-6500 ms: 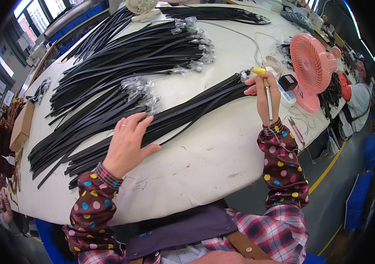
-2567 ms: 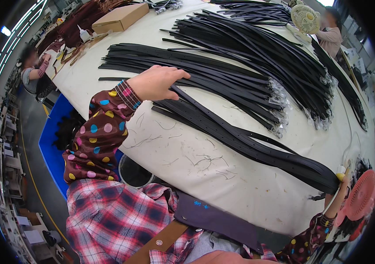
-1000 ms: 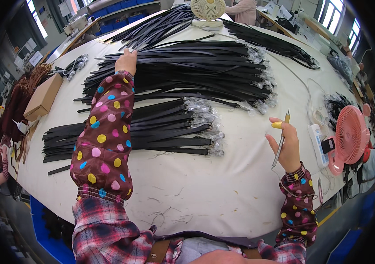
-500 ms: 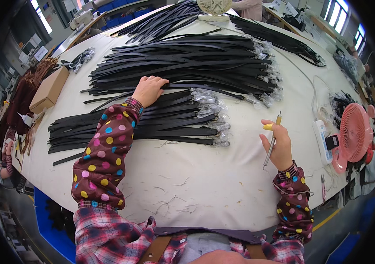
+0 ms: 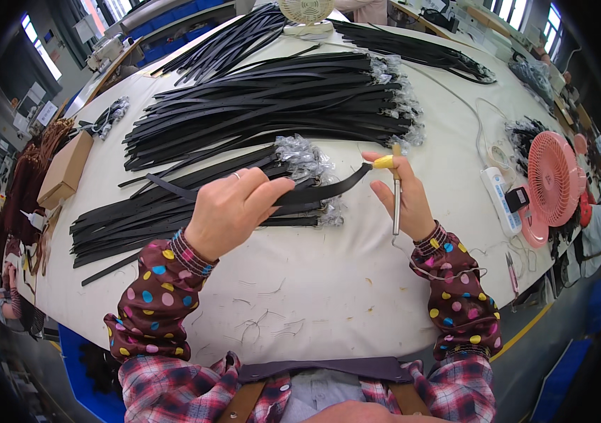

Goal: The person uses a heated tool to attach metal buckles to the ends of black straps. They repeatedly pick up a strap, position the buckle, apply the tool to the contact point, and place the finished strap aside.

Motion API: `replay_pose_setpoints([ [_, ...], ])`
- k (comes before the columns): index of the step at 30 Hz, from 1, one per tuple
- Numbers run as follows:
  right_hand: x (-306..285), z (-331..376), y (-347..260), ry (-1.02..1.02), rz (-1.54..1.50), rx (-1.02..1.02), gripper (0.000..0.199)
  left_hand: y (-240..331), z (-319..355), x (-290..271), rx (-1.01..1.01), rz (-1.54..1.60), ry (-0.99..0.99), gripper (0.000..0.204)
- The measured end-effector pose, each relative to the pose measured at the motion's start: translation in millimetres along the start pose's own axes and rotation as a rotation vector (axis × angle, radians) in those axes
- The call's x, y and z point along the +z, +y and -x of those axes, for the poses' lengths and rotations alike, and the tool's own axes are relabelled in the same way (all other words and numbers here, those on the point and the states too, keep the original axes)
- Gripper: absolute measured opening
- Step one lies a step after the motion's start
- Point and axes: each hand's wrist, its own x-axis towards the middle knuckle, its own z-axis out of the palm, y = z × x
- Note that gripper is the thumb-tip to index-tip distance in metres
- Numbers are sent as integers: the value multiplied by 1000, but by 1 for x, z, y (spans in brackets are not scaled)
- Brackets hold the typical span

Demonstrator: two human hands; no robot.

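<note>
My left hand (image 5: 233,211) is closed around a black strap (image 5: 325,192), lifted above the lower pile of straps (image 5: 138,215). The strap curves up to the right, and its end meets a yellow fingertip cover (image 5: 383,162) on my right hand (image 5: 413,201). That hand also holds a slim metal pen-shaped tool (image 5: 396,208), roughly upright, with a thin cord trailing from its lower end over my sleeve. Whether the fingers pinch the strap's end or only touch it, I cannot tell. Crumpled clear plastic (image 5: 300,156) wraps the right ends of the lower pile.
A larger pile of black straps (image 5: 265,99) lies beyond, with more at the back. To the right are a white power strip (image 5: 501,201) and a pink fan (image 5: 553,173). A cardboard box (image 5: 65,169) stands left. Loose threads (image 5: 265,324) lie on the white table near me.
My left hand has come off the piles toward me, lifting a strap. My right hand has moved left and up with the tool, meeting the strap's end. The view has shifted slightly.
</note>
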Motion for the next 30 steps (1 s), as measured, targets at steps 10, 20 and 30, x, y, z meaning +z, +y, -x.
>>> replay_pose_setpoints([
  [10,3,10,-39,138,67,89,11,4,57,0,-425,319,-100,35],
  [20,-57,50,1,244,601,130,16,-18,141,-42,-843,584,-232,34],
  [30,-41,48,-2,69,721,-41,22,-17,166,-20,-740,350,-311,22],
])
